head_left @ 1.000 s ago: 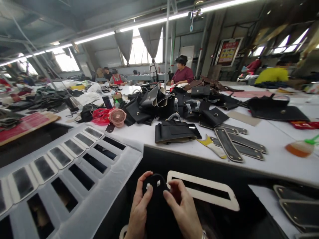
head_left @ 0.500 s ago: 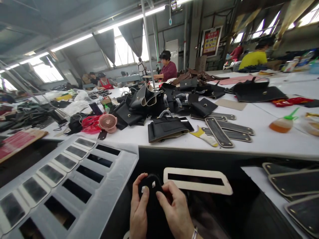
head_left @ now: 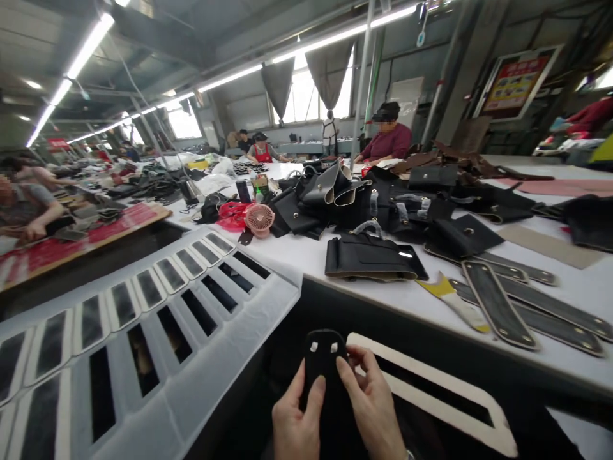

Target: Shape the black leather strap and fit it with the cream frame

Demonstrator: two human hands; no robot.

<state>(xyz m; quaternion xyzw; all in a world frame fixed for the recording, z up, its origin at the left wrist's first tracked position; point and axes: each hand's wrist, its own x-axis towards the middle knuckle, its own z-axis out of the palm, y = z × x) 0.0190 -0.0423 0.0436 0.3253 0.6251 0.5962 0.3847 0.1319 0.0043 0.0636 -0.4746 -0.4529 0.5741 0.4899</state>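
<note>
A black leather piece (head_left: 327, 377) with a rounded top end is held upright between my two hands. Two small whitish or shiny bits, perhaps metal, sit side by side near its top. My left hand (head_left: 299, 409) pinches its left edge, thumb on the face. On the right edge, my right hand (head_left: 371, 399) grips it with thumb in front and fingers behind. Just behind that hand lies a cream frame-shaped piece (head_left: 431, 383) with a long slot. The lower end of the black piece blends into the dark area.
On the left, a pale sheet (head_left: 230, 358) carries rows of cream-edged dark panels (head_left: 148, 287). The white table (head_left: 306, 252) ahead bears a black bag (head_left: 373, 255), black straps (head_left: 500, 303), a yellow-and-white tool (head_left: 454, 300) and a pink fan (head_left: 260, 219). Other people work farther off.
My view has turned to the left. My left hand has slid lower on the black piece, uncovering both whitish bits. Both hands still hold it.
</note>
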